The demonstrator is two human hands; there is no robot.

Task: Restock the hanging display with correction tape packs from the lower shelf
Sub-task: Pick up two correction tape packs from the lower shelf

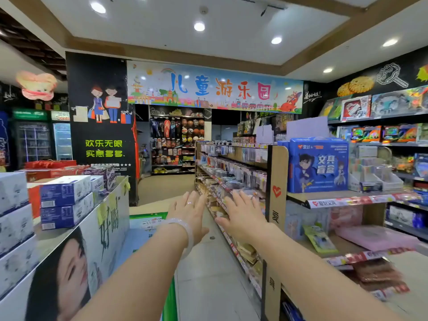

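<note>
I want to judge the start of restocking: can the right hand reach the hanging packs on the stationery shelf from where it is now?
Probably not yet. The right hand is open and empty in the aisle, nothing blocking it, but the hanging packs appear farther down the stationery shelf; a step forward seems needed.

Blurred hanging display (234,167), packs apparently on pegs

One head-worn wide-angle view, at standing height, faces down a shop aisle toward the banner (214,88) at 12 o'clock. Both forearms reach in from 6 o'clock, close to the lens. Shelving (276,188) runs near at 3 o'clock, stacked boxes (66,201) at 9 o'clock.
</note>
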